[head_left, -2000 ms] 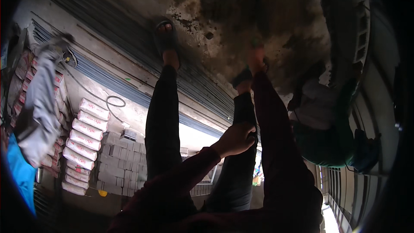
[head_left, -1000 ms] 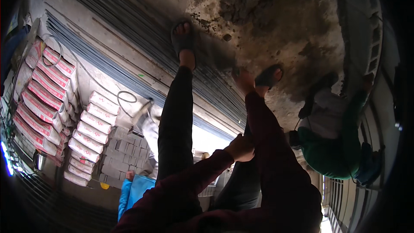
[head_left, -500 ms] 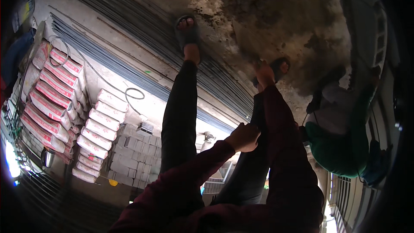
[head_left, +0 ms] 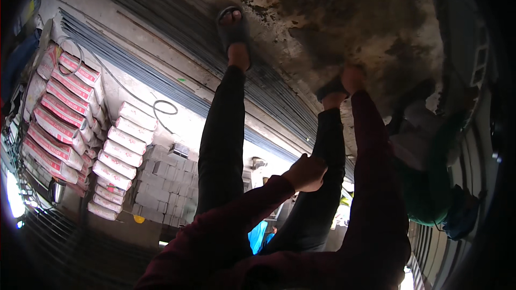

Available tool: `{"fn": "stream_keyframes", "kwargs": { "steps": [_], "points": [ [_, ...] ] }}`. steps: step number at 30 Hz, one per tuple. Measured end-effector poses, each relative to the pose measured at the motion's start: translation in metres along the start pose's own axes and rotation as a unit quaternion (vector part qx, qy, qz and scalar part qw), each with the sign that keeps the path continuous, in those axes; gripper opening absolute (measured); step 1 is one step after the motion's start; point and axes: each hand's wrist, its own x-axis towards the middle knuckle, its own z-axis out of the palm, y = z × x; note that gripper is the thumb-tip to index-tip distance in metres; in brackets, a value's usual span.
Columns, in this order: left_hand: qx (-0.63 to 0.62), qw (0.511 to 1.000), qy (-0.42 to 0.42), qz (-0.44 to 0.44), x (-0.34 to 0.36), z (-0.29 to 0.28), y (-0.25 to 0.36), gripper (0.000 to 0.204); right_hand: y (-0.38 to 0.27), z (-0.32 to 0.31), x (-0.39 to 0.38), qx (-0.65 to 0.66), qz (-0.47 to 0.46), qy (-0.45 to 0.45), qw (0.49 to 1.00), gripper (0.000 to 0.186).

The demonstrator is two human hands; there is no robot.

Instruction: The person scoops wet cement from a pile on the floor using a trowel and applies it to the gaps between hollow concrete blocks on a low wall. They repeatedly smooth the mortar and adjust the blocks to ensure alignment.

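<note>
My left hand (head_left: pixel 307 173) is closed in a fist beside my right knee, its back toward me. Whatever lies inside that fist, if anything, is hidden. Farther out, my right arm in a dark red sleeve reaches past the right shin. My right hand (head_left: pixel 353 79) is beside my right foot, low over the stained concrete floor (head_left: pixel 371 32). Its fingers are dark and blurred, so I cannot make out their pose or anything in them. A dark sandal (head_left: pixel 233 32) is on my left foot; my right foot's dark sandal (head_left: pixel 329 90) is partly covered.
Long metal rods (head_left: pixel 177 88) cross the floor beneath my legs. To the left stand stacked red-and-white bags (head_left: pixel 67 110), more pale bags (head_left: pixel 122 153) and grey blocks (head_left: pixel 166 185). A thin cable (head_left: pixel 115 83) curls nearby. A green bundle (head_left: pixel 427 196) is at right.
My right hand has moved to the right and slightly farther out, beside my foot. The left fist has stayed by the knee. My view has shifted slightly, and a blue patch shows between my legs.
</note>
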Motion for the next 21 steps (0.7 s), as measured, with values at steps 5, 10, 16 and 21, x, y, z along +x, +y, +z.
{"fn": "stream_keyframes", "kwargs": {
  "steps": [5, 10, 16, 21],
  "points": [
    [0.002, 1.000, 0.010, 0.005, -0.002, 0.003, 0.005, 0.021, -0.004, 0.000, -0.039, -0.222, -0.112, 0.153, 0.956, 0.039],
    [-0.012, 1.000, -0.001, -0.001, -0.001, 0.002, 0.005, 0.021, -0.040, -0.031, -0.045, -0.002, -0.050, -0.138, 0.989, 0.052],
    [-0.017, 1.000, 0.011, 0.000, -0.003, 0.002, 0.011, 0.020, -0.089, -0.048, 0.000, 0.146, -0.021, 0.041, 0.988, 0.056],
    [-0.003, 1.000, -0.009, 0.019, -0.001, -0.006, 0.004, 0.019, -0.117, -0.081, 0.026, 0.114, 0.061, 0.017, 0.991, 0.056]
  ]
}}
